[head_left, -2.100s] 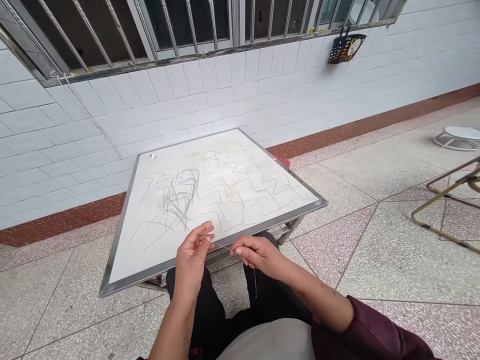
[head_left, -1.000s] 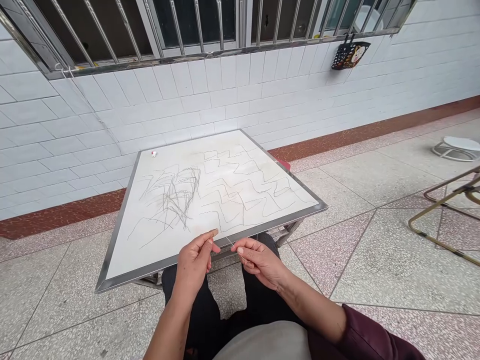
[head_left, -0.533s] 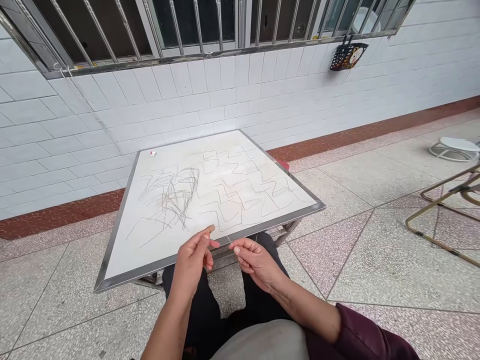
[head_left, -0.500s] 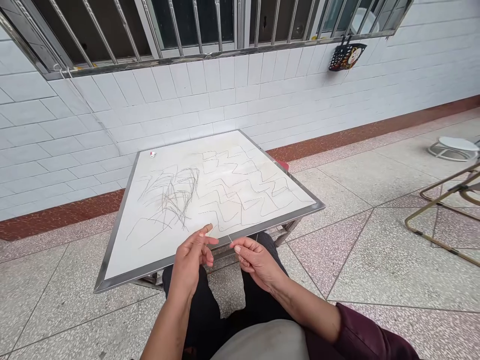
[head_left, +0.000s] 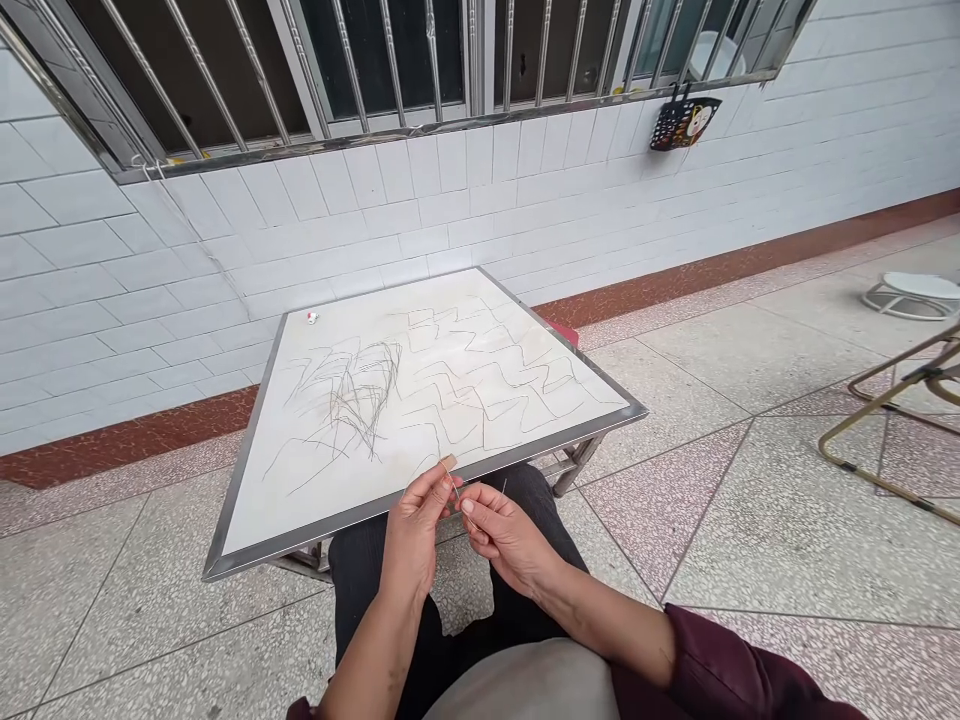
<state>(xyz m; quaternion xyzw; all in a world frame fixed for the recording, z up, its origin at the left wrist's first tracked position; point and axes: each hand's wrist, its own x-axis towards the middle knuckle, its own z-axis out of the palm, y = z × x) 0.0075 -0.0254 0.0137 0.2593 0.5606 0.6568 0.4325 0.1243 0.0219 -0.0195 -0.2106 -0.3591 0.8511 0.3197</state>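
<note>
Finding the left hand (head_left: pixel 414 535) and right hand (head_left: pixel 506 535) both closed in a pinch on a fine thread (head_left: pixel 455 488) at lower centre of the frame, just over the near edge of a steel-framed white board (head_left: pixel 352 513) bearing dark scrawled lines (head_left: pixel 352 400)

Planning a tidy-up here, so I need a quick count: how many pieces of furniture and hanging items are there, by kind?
Table: 1
Stool: 1
Metal frame: 1
Hanging basket: 1
Total: 4
</note>
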